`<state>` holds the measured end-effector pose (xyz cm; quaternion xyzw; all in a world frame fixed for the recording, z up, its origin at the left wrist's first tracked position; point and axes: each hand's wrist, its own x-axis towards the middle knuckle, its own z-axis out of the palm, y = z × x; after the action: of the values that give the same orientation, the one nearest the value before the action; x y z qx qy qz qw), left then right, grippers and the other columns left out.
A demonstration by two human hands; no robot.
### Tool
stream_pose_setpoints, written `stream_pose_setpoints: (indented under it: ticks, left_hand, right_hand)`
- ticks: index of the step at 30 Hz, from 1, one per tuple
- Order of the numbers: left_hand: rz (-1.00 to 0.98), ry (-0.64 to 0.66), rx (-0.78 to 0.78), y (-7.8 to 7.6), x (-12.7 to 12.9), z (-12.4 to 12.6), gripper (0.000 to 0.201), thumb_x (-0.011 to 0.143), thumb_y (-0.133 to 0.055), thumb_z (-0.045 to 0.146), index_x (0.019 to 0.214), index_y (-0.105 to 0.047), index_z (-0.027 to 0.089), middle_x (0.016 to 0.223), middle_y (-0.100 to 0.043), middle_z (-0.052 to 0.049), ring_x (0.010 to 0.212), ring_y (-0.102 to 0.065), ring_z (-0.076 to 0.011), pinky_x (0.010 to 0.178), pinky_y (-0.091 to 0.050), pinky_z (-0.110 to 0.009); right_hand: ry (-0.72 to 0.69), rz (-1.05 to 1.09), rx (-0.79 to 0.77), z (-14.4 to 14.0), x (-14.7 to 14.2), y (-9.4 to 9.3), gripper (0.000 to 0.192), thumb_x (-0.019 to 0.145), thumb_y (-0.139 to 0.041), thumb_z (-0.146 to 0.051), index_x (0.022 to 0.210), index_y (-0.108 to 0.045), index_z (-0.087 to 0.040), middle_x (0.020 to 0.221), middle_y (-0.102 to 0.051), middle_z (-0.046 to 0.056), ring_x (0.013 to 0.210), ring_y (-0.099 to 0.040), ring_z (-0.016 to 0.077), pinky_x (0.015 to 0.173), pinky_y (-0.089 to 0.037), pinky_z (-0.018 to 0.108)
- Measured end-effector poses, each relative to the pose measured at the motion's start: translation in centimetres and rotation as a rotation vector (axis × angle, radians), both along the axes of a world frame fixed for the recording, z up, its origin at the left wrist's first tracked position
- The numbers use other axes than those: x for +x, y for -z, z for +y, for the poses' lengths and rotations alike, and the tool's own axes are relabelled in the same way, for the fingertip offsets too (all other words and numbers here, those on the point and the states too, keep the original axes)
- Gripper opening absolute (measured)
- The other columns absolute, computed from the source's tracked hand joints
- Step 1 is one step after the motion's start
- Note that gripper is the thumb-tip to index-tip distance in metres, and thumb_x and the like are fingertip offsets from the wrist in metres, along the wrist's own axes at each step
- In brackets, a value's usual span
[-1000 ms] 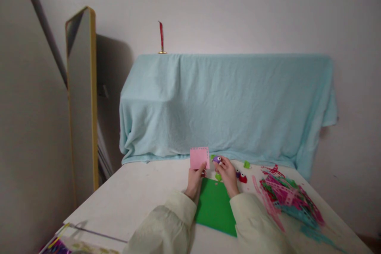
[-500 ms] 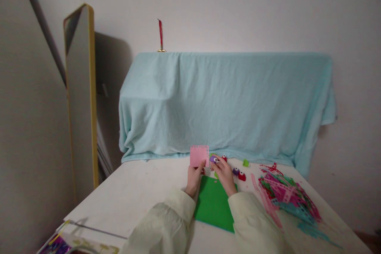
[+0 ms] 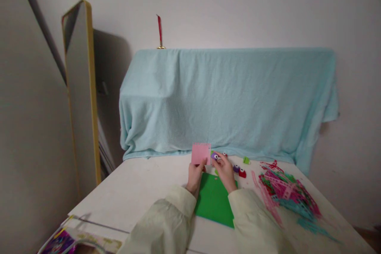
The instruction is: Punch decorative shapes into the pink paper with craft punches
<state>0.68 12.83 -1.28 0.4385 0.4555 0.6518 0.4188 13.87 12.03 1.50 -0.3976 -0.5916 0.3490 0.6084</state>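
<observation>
My left hand (image 3: 195, 175) pinches the lower edge of a pink square sheet (image 3: 200, 152), held upright above the table. A row of small holes runs along the sheet's top edge, and a few show down its right side. My right hand (image 3: 225, 173) has its fingers closed on a small purple hole punch (image 3: 214, 155) with a round cartoon eye, at the sheet's right edge. Whether the punch is clamped on the edge I cannot tell. Below both hands lies a green board (image 3: 214, 200) with a small pink scrap near its far edge.
Similar red (image 3: 242, 173) and purple (image 3: 236, 168) punches sit right of my hand, with a green one (image 3: 246, 160) farther back. A tangled pile of punched colourful strips (image 3: 287, 190) covers the table's right side. A light-blue cloth (image 3: 226, 99) hangs behind the table.
The pink sheet has tilted slightly, and both hands still hold the sheet and the punch beside each other. The whole view has shifted a little.
</observation>
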Motion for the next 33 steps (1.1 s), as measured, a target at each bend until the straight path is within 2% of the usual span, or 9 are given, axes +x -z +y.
stream_pose_setpoints:
  ticks: [6,11,18,25,29,33]
  left_hand:
    - [-0.012,-0.001,-0.006,-1.0,0.2,-0.7,0.047,0.062,-0.068,0.056,0.061,-0.064,0.009,0.048,-0.056,-0.003,0.046,-0.051,-0.012,0.044,-0.037,-0.021]
    - [0.018,-0.011,-0.015,-1.8,0.0,-1.2,0.047,0.061,-0.068,0.057,0.06,-0.064,0.01,0.046,-0.056,-0.003,0.047,-0.053,-0.0134,0.045,-0.037,-0.021]
    - [0.137,-0.07,-0.003,-0.5,-0.2,-0.6,0.048,0.07,-0.06,0.057,0.06,-0.064,0.01,0.049,-0.058,-0.004,0.048,-0.054,-0.0134,0.047,-0.037,-0.022]
    - [0.284,-0.067,0.04,-0.2,-0.4,-0.5,0.049,0.077,-0.053,0.055,0.054,-0.061,0.012,0.048,-0.056,-0.002,0.048,-0.053,-0.0124,0.051,-0.037,-0.021]
    - [0.336,-0.071,0.062,-0.2,-0.4,-0.5,0.049,0.078,-0.052,0.053,0.053,-0.061,0.012,0.046,-0.055,-0.001,0.048,-0.052,-0.0125,0.05,-0.037,-0.021]
    - [0.357,-0.056,0.101,-0.3,-0.5,-0.6,0.046,0.08,-0.051,0.051,0.062,-0.064,0.011,0.049,-0.057,-0.002,0.048,-0.051,-0.0128,0.048,-0.035,-0.021]
  right_hand:
    - [-0.008,-0.019,-0.002,0.2,0.0,0.3,0.047,0.077,-0.061,-0.041,0.119,-0.056,-0.018,0.08,-0.068,0.008,0.071,-0.064,0.0199,0.067,-0.051,0.031]
    - [-0.032,-0.025,-0.054,0.2,-0.2,0.3,0.051,0.074,-0.065,-0.044,0.117,-0.056,-0.018,0.073,-0.067,0.005,0.068,-0.064,0.0197,0.062,-0.049,0.029]
    - [-0.078,0.047,-0.137,-0.1,-0.2,-0.4,0.048,0.072,-0.067,-0.048,0.108,-0.06,-0.018,0.071,-0.066,0.005,0.063,-0.062,0.0185,0.059,-0.049,0.029]
    - [-0.151,0.186,-0.165,0.2,-0.4,-0.2,0.047,0.063,-0.075,-0.042,0.102,-0.058,-0.021,0.098,-0.063,0.007,0.071,-0.063,0.0177,0.059,-0.051,0.028]
    - [-0.189,0.189,-0.197,0.6,-0.4,0.2,0.049,0.059,-0.078,-0.041,0.099,-0.06,-0.019,0.095,-0.065,0.007,0.076,-0.063,0.0192,0.061,-0.05,0.028]
    - [-0.197,0.157,-0.25,0.7,-0.3,0.5,0.05,0.056,-0.08,-0.04,0.097,-0.062,-0.017,0.084,-0.066,0.006,0.073,-0.062,0.0191,0.062,-0.049,0.029]
